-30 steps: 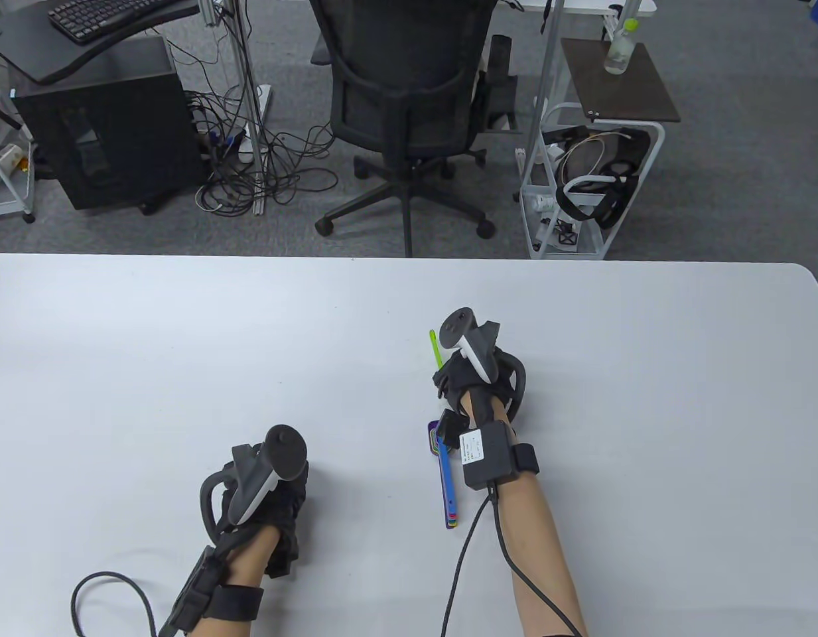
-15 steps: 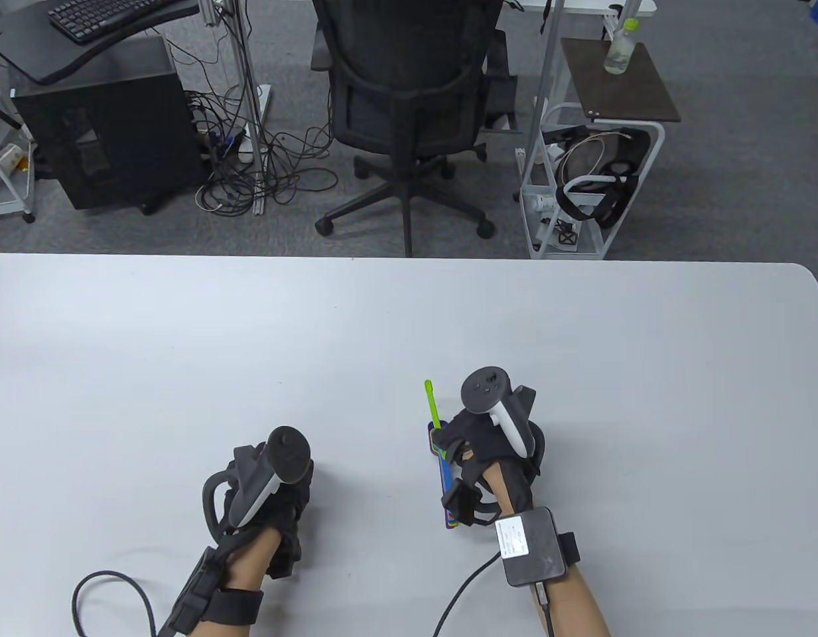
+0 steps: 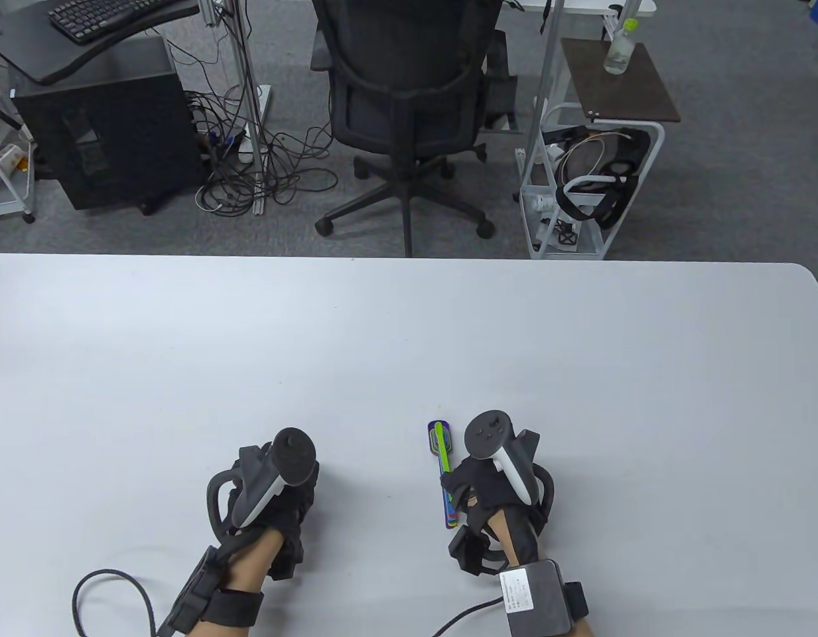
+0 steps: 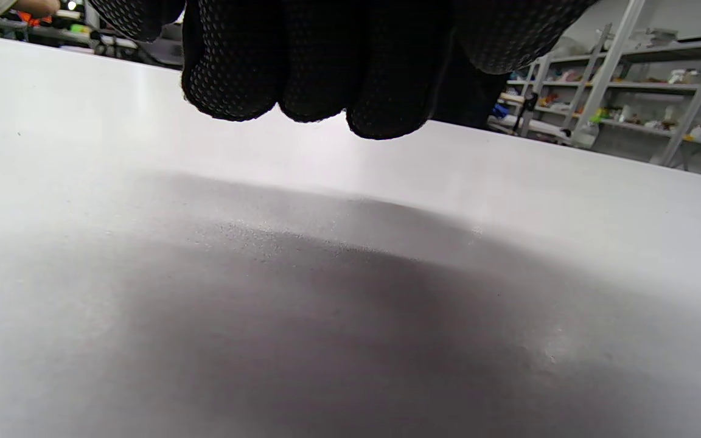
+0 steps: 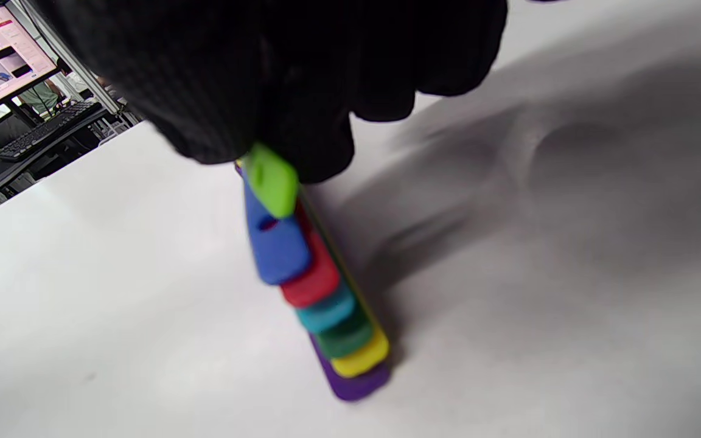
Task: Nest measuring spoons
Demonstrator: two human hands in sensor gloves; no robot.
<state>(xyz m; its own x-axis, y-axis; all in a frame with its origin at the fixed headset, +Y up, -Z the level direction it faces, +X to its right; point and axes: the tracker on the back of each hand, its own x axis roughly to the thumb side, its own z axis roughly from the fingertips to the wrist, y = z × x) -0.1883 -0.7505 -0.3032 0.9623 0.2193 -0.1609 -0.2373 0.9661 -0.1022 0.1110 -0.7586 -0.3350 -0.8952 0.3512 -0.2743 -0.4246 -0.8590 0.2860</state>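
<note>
Because the lime green spoon (image 5: 270, 178) must seat atop the nested stack (image 5: 332, 316) on the table (image 3: 581, 371), our right hand (image 3: 488, 491) pinches its handle, lowering it; our left hand (image 3: 269, 491) rests apart, fingers (image 4: 314, 67) curled, gripping nothing.

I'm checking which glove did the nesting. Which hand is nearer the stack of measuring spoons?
Right. The right hand is on the stack of measuring spoons, its fingers holding the lime spoon over the handles. The left hand rests apart, off to the stack's left.
</note>
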